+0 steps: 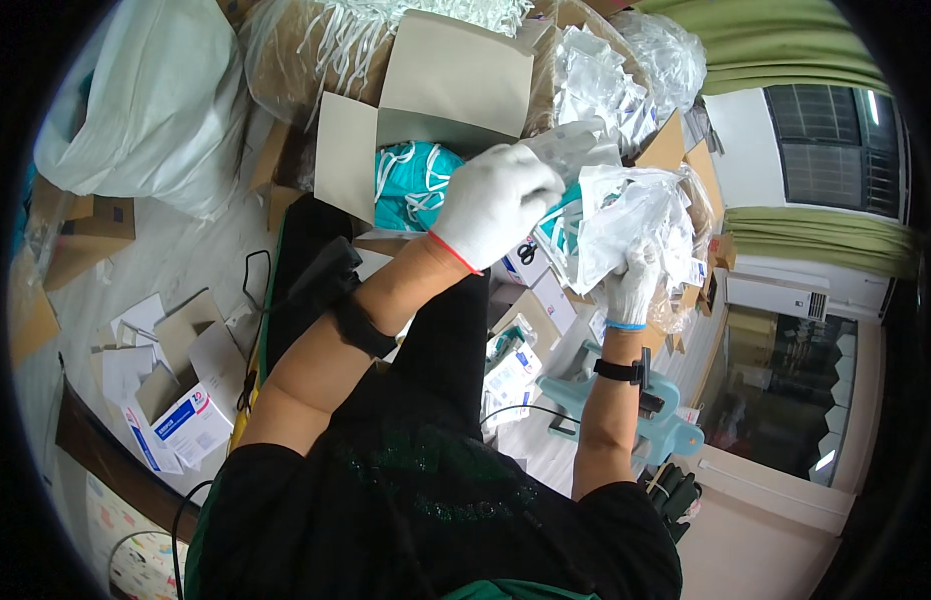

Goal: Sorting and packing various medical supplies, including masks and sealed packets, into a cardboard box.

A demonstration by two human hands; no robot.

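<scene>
My left hand [498,205], in a white glove with a red cuff, is over the right front of an open cardboard box [451,75]. Its fingers are curled together; what they hold, if anything, I cannot make out. Translucent plastic film [576,148] lies just beyond its fingertips. Inside the box are teal items with white straps [414,185], which look like face masks. My right hand [636,285], in a white glove with a blue cuff, is closed around a clear plastic bag [631,220]. More teal material with white straps [561,228] shows at the bag's left edge.
Behind the box stand a plastic-lined carton of white straps [351,45] and another of clear bags [596,85]. A big white sack [151,105] is at far left. Opened white boxes [191,415] lie on the left floor. A light-blue stool [656,415] stands by my right forearm.
</scene>
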